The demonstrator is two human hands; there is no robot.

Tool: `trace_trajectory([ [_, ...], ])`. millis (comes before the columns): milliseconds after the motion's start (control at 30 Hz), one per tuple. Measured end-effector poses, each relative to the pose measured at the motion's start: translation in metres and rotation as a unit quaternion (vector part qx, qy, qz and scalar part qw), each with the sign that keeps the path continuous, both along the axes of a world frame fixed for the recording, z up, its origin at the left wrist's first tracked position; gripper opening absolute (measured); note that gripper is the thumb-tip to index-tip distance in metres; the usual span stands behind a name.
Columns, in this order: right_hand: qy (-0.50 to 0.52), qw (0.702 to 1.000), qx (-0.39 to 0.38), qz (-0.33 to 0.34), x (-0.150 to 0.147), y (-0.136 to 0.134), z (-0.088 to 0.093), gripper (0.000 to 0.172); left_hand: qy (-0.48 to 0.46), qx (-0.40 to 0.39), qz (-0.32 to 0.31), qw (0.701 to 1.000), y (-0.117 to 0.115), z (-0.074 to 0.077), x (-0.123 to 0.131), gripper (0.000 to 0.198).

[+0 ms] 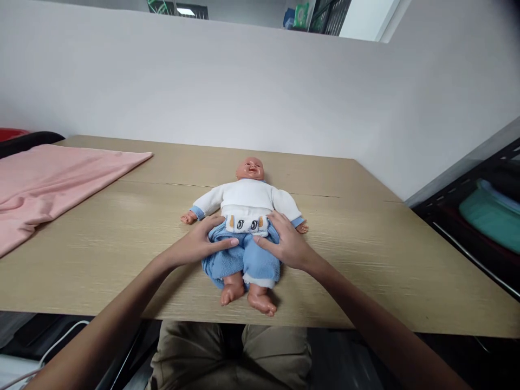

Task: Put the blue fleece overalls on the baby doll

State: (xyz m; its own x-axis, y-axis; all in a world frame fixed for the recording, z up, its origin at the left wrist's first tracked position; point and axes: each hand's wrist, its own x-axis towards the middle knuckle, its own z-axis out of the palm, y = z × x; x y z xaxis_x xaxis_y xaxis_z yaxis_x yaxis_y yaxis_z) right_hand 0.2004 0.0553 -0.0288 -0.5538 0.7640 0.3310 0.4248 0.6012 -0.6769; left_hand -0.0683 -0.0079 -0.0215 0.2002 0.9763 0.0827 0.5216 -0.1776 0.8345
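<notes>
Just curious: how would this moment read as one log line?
left hand: at trousers waist | right hand: at trousers waist | doll: face up on table | pink cloth: table's left

Looks like an office-type workroom, not a home. A wood-laminate table (pixel 365 260) butts against a plain white partition wall (pixel 244 81). A ceiling light (pixel 186 11) and shelving (pixel 329 16) show above the partition, beyond the table. Right of the table is a black storage rack (pixel 467 206) with a folded teal cloth (pixel 491 214). On the table: baby doll (pixel 247 216), pink cloth (pixel 52 179) at the left end.
</notes>
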Motion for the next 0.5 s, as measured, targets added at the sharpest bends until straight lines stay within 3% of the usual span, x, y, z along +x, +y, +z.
trace_trajectory([
  [100, 0.008, 1.0, 0.009, 0.008, -0.008, 0.002, 0.002, 0.029, 0.021, 0.046, 0.044, 0.998, 0.007, 0.0, 0.005, 0.047],
  [200, 0.033, 0.998, -0.054, -0.013, -0.015, 0.012, -0.003, 0.029, 0.036, 0.058, 0.106, 0.992, 0.02, -0.002, 0.01, 0.049],
  [300, 0.036, 0.993, -0.101, -0.048, -0.01, 0.019, -0.012, 0.034, 0.055, 0.043, 0.119, 0.99, 0.02, -0.004, 0.008, 0.051],
  [400, 0.034, 0.988, -0.143, -0.055, 0.013, 0.009, -0.024, 0.036, 0.056, 0.008, 0.065, 0.996, -0.003, -0.008, -0.004, 0.049],
  [500, 0.07, 0.968, -0.239, -0.039, 0.042, -0.015, -0.033, 0.035, 0.009, -0.043, 0.036, 0.998, -0.038, -0.017, -0.016, 0.045],
])
